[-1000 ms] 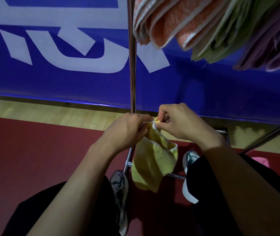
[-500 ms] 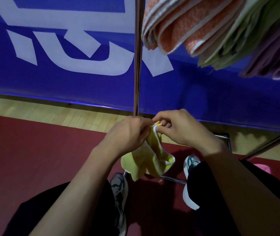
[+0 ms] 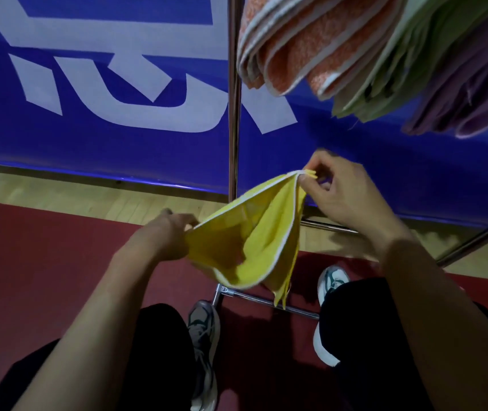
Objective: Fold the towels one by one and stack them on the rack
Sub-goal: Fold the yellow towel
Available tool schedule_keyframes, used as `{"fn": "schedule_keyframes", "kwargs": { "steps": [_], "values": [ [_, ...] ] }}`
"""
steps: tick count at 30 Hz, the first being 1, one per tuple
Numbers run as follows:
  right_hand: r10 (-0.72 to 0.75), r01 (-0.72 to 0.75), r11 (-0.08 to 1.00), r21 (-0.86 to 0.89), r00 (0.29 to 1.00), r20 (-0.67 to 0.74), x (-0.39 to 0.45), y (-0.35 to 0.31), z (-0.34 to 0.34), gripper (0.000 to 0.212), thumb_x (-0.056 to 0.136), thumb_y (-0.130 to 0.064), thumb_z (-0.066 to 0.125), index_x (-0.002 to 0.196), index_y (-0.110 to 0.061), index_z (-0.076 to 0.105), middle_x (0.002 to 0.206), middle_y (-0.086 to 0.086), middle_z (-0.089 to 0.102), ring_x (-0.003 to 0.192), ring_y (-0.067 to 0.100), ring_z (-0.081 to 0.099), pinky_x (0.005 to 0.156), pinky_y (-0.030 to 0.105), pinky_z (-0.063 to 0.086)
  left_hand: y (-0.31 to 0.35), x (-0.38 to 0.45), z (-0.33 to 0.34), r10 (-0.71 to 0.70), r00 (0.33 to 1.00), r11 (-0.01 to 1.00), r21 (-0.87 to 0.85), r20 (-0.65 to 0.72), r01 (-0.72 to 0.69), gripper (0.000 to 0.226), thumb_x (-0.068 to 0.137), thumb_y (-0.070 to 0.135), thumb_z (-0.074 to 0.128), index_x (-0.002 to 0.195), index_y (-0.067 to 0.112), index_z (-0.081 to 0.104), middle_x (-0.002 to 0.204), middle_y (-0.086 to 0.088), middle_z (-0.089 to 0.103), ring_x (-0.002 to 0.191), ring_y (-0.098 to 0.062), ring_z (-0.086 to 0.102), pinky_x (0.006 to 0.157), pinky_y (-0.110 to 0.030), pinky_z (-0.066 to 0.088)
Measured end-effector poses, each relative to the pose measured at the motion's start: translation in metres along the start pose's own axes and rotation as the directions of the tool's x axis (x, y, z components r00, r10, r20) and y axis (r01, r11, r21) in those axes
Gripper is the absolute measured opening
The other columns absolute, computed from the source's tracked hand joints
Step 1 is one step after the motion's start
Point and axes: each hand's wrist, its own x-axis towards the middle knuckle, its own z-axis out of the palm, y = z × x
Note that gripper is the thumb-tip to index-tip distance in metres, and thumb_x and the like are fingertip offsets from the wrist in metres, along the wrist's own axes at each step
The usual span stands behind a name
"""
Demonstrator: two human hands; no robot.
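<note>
A yellow towel [image 3: 251,241] with a white hem hangs stretched between both hands in the middle of the view. My left hand [image 3: 167,237] pinches its lower left corner. My right hand [image 3: 337,191] pinches the upper right corner, higher up and further away. The cloth sags in loose folds between them, one tip hanging down. Folded orange towels [image 3: 296,46], green towels [image 3: 391,63] and purple towels [image 3: 474,90] lie stacked on the rack at the top right.
The rack's upright metal pole [image 3: 234,93] stands just behind the towel, and its base bars [image 3: 266,299] cross the red floor between my shoes [image 3: 204,333]. A blue banner [image 3: 103,114] with white lettering runs along the back, above a strip of wood floor.
My hands were close together on the bunched towel. They have drawn apart, the right up and to the right, the left down and to the left, and the towel has spread open.
</note>
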Motion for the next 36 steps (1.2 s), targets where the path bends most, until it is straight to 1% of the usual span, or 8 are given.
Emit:
{"fn": "schedule_keyframes", "kwargs": {
  "steps": [3,10,14,17,26,30,32,36],
  "values": [
    [0.092,-0.097,0.994,-0.057,0.993,-0.071,0.002,0.019,-0.014,0.015,0.097,-0.030,0.066,0.097,-0.017,0.059,0.091,0.001,0.066,0.086,0.020,0.062,0.068,0.030,0.039,-0.023,-0.005,0.001,-0.013,0.975,1.000,0.026,0.223,0.008,0.043,0.102,0.025,0.057,0.141,0.041,0.056,0.119,-0.005,0.070,0.082,-0.021,0.073,0.061,-0.027,0.060],
    [0.181,-0.183,0.982,-0.048,0.982,-0.045,-0.012,0.039,-0.030,0.009,0.098,-0.024,0.066,0.100,-0.019,0.058,0.087,-0.012,0.063,0.089,0.015,0.063,0.077,0.030,0.047,-0.016,-0.021,-0.005,-0.067,0.951,0.979,-0.162,0.303,0.120,0.032,0.100,0.017,0.055,0.125,0.038,0.059,0.107,-0.001,0.076,0.079,-0.011,0.078,0.057,-0.025,0.059],
    [0.225,-0.224,0.974,0.026,0.970,-0.088,-0.014,0.053,-0.035,0.009,0.098,-0.021,0.065,0.102,-0.026,0.059,0.096,-0.003,0.068,0.094,0.019,0.067,0.080,0.027,0.049,-0.007,-0.027,-0.015,-0.005,0.998,0.906,-0.423,0.064,0.032,0.029,0.107,0.016,0.048,0.100,0.033,0.070,0.092,-0.004,0.073,0.062,-0.010,0.074,0.051,-0.025,0.058],
    [0.246,-0.230,0.966,0.119,0.958,-0.148,-0.014,0.054,-0.041,0.013,0.100,-0.015,0.061,0.109,-0.024,0.066,0.101,0.000,0.070,0.095,0.018,0.066,0.072,0.009,0.046,0.002,-0.026,-0.024,-0.088,0.975,0.706,-0.704,-0.204,-0.084,0.037,0.104,0.008,0.050,0.090,0.028,0.078,0.071,0.003,0.071,0.049,0.000,0.061,0.045,-0.020,0.053],
    [0.401,-0.382,0.904,0.191,0.913,-0.072,-0.011,0.054,-0.038,0.020,0.104,-0.035,0.048,0.114,-0.025,0.062,0.114,0.005,0.066,0.108,0.027,0.060,0.086,0.038,0.044,0.020,-0.026,-0.032,-0.131,0.974,0.380,-0.916,-0.187,-0.125,0.051,0.097,-0.012,0.032,0.087,0.010,0.077,0.076,-0.008,0.076,0.062,-0.014,0.073,0.055,-0.027,0.061],
    [0.444,-0.442,0.871,0.214,0.895,0.045,-0.014,0.053,-0.034,0.029,0.093,-0.050,0.047,0.110,-0.033,0.064,0.115,-0.002,0.069,0.113,0.025,0.061,0.103,0.049,0.045,0.013,-0.027,-0.032,-0.055,0.972,0.435,-0.882,-0.227,-0.181,0.052,0.094,-0.016,0.031,0.093,0.007,0.079,0.090,-0.012,0.076,0.068,-0.011,0.070,0.066,-0.023,0.062],
    [0.428,-0.432,0.870,0.237,0.901,0.070,-0.013,0.052,-0.033,0.032,0.087,-0.051,0.049,0.108,-0.033,0.066,0.114,-0.004,0.071,0.115,0.024,0.062,0.106,0.051,0.044,0.005,-0.027,-0.030,-0.016,0.979,0.571,-0.806,-0.204,-0.158,0.047,0.100,-0.008,0.039,0.100,0.015,0.080,0.092,-0.008,0.074,0.073,-0.013,0.066,0.067,-0.025,0.062],
    [0.377,-0.389,0.905,0.170,0.921,0.097,-0.012,0.053,-0.033,0.019,0.103,-0.040,0.050,0.110,-0.034,0.066,0.110,-0.006,0.068,0.111,0.019,0.060,0.089,0.034,0.040,-0.014,-0.031,-0.023,0.002,0.998,0.816,-0.576,-0.059,-0.035,0.025,0.106,0.017,0.054,0.107,0.033,0.073,0.099,-0.004,0.071,0.078,-0.021,0.074,0.064,-0.032,0.062]
  ]
}}
